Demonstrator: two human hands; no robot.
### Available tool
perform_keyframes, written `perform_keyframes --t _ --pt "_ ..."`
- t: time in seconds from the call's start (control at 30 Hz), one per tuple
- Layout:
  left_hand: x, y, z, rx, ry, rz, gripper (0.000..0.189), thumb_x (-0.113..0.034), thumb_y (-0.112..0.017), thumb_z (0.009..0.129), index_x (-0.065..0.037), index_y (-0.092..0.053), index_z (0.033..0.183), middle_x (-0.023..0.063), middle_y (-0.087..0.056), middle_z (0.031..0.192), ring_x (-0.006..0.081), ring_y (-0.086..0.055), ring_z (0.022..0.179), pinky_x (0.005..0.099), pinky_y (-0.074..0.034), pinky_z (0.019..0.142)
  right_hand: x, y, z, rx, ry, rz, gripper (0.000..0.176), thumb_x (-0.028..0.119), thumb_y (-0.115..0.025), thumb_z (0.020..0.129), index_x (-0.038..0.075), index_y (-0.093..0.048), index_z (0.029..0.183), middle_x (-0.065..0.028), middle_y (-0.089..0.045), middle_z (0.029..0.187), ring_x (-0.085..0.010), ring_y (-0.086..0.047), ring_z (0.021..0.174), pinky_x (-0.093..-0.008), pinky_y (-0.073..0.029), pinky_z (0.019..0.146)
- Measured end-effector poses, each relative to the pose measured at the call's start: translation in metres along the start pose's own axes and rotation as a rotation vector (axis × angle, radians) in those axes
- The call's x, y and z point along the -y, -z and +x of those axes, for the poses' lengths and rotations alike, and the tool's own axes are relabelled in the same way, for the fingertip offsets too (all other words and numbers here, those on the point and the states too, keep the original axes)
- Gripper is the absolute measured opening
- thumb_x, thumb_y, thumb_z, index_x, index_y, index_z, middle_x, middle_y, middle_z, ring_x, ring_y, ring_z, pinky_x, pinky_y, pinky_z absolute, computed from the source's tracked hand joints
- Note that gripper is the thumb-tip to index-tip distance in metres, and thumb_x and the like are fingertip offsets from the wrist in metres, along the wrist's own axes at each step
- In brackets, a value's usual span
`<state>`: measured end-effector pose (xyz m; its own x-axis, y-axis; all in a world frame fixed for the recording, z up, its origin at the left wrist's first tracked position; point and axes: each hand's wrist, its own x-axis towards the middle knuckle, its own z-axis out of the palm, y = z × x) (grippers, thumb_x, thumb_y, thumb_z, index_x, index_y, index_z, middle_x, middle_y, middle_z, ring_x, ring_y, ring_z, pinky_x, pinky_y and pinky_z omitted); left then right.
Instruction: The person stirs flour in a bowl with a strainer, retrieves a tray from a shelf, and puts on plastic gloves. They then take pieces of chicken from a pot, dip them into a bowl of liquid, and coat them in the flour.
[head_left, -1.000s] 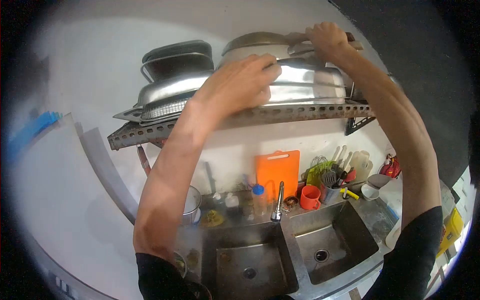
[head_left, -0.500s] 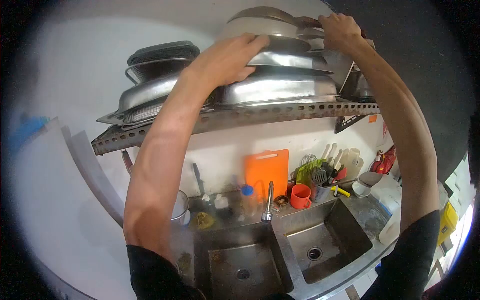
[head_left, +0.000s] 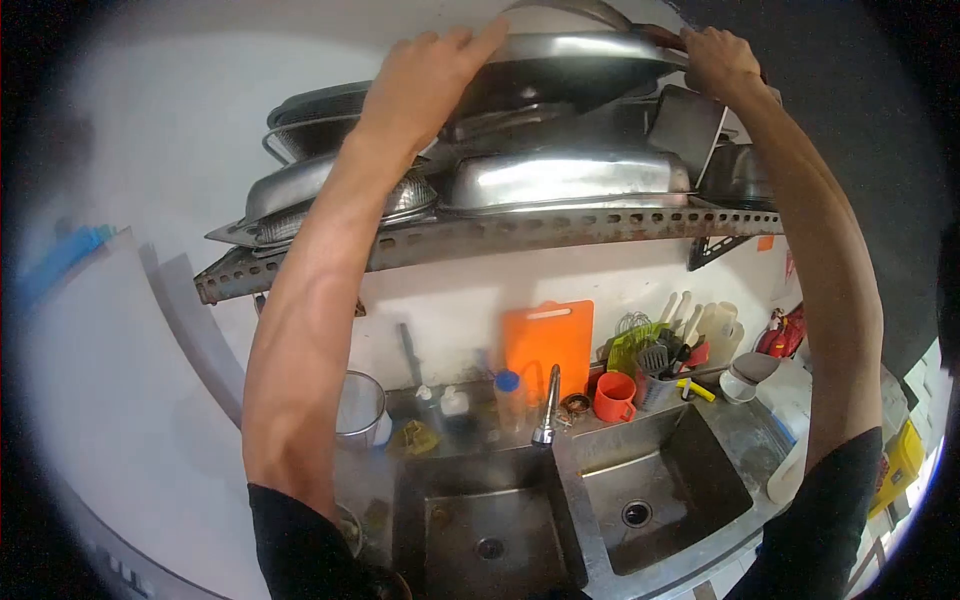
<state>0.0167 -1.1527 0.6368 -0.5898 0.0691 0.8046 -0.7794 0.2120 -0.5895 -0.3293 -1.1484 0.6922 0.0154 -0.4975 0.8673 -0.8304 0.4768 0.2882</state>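
Observation:
Above the wall shelf (head_left: 500, 232), a wide steel pan (head_left: 575, 47) is raised and tilted, its dark underside partly showing. My left hand (head_left: 425, 85) has its fingers curled over the pan's left rim. At the other end my right hand (head_left: 722, 65) is closed around the handle side, where a dark handle (head_left: 658, 36) shows; which handles it grips is partly hidden. A second curved pan (head_left: 570, 10) rests on top, cut off by the frame. Below, a large upturned steel basin (head_left: 570, 182) lies on the shelf.
Left on the shelf are stacked trays and strainers (head_left: 290, 188); at its right end stands a steel pot (head_left: 735, 175). A double sink (head_left: 490, 510) with a faucet (head_left: 548, 405) lies below, with an orange cutting board (head_left: 547, 345), a red mug (head_left: 614, 396) and utensils (head_left: 660, 360) behind.
Both hands have risen slightly, and the pans have come up off the basin, with a gap now beneath them. My left hand has moved up to the pan's rim.

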Motion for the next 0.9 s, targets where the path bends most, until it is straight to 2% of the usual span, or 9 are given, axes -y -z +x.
perform_keyframes --t 0.17,0.33,0.47,0.53,0.57,0.63,0.73,0.87,0.9 --pt "-0.005 0.072 0.002 0.079 0.019 0.042 0.063 0.005 -0.052 0.090 -0.014 -0.041 0.149 0.0174 -0.060 0.130 0.0316 -0.061 0.114 0.0377 -0.049 0.101 -0.017 -0.017 0.006 -0.033 -0.034 0.102 0.039 0.013 -0.066 0.085 0.007 -0.059 0.123 -0.0181 -0.069 0.106 -0.0349 -0.069 0.100 -0.0461 -0.059 0.085" --pt "0.016 0.114 -0.002 -0.297 -0.108 -0.014 0.058 0.010 -0.050 0.087 -0.008 -0.051 0.142 0.0196 -0.069 0.100 0.0317 -0.069 0.088 0.0387 -0.056 0.077 -0.023 -0.015 -0.012 -0.039 -0.044 0.189 0.039 0.013 -0.065 0.083 0.007 -0.061 0.121 -0.0179 -0.071 0.101 -0.0353 -0.070 0.097 -0.0465 -0.058 0.084" --pt "0.018 0.143 -0.011 -0.350 -0.083 0.085 0.055 0.010 -0.051 0.089 -0.007 -0.053 0.141 0.0194 -0.070 0.095 0.0305 -0.070 0.084 0.0372 -0.055 0.072 -0.008 0.025 -0.043 -0.040 -0.043 0.275 0.040 0.014 -0.063 0.083 0.007 -0.061 0.122 -0.0184 -0.070 0.104 -0.0360 -0.069 0.098 -0.0459 -0.058 0.083" --pt "0.025 0.127 -0.012 -0.715 0.101 -0.511 0.052 0.008 -0.054 0.090 -0.007 -0.055 0.140 0.0199 -0.070 0.095 0.0305 -0.069 0.083 0.0364 -0.054 0.073 -0.007 0.029 -0.049 -0.037 -0.037 0.283 0.042 0.014 -0.064 0.083 0.007 -0.060 0.123 -0.0186 -0.070 0.105 -0.0363 -0.069 0.099 -0.0457 -0.058 0.083" --pt "0.030 0.137 -0.020 -0.712 0.098 -0.498 0.052 0.008 -0.054 0.090 -0.007 -0.055 0.140 0.0199 -0.070 0.095 0.0305 -0.069 0.083 0.0364 -0.054 0.073 -0.004 0.031 -0.048 -0.032 -0.028 0.288 0.043 0.015 -0.065 0.082 0.006 -0.060 0.124 -0.0189 -0.069 0.106 -0.0367 -0.069 0.100 -0.0455 -0.058 0.083" --pt "0.021 0.181 -0.033 -0.350 -0.008 -0.132 0.049 0.005 -0.057 0.090 -0.006 -0.057 0.137 0.0202 -0.070 0.097 0.0312 -0.070 0.084 0.0364 -0.054 0.075 -0.006 0.011 -0.031 -0.023 -0.033 0.312 0.043 0.015 -0.065 0.083 0.006 -0.060 0.124 -0.0190 -0.069 0.106 -0.0367 -0.069 0.100 -0.0458 -0.058 0.083" --pt "0.009 0.211 -0.039 -0.282 -0.049 -0.006 0.046 0.003 -0.056 0.092 -0.006 -0.058 0.137 0.0207 -0.071 0.101 0.0308 -0.070 0.087 0.0365 -0.054 0.077 -0.006 -0.007 -0.017 0.019 -0.055 0.315 0.040 0.015 -0.065 0.085 0.006 -0.060 0.123 -0.0190 -0.069 0.106 -0.0370 -0.069 0.100 -0.0463 -0.058 0.082" --pt "0.041 0.212 -0.041 -0.559 -0.180 0.141 0.044 0.004 -0.058 0.089 -0.007 -0.060 0.132 0.0156 -0.070 0.112 0.0251 -0.069 0.094 0.0333 -0.052 0.085 -0.002 -0.015 -0.012 0.060 -0.032 0.274 0.035 0.012 -0.062 0.086 0.006 -0.060 0.121 -0.0203 -0.069 0.105 -0.0380 -0.068 0.101 -0.0463 -0.058 0.082" --pt "0.039 0.216 -0.049 -0.586 0.059 0.134 0.025 -0.009 -0.062 0.096 -0.002 -0.068 0.119 0.0137 -0.073 0.099 0.0170 -0.067 0.081 0.0286 -0.050 0.076 0.000 -0.014 -0.012 0.046 -0.032 0.277 0.035 0.012 -0.062 0.086 0.006 -0.060 0.121 -0.0203 -0.069 0.105 -0.0380 -0.068 0.101 -0.0463 -0.058 0.082"
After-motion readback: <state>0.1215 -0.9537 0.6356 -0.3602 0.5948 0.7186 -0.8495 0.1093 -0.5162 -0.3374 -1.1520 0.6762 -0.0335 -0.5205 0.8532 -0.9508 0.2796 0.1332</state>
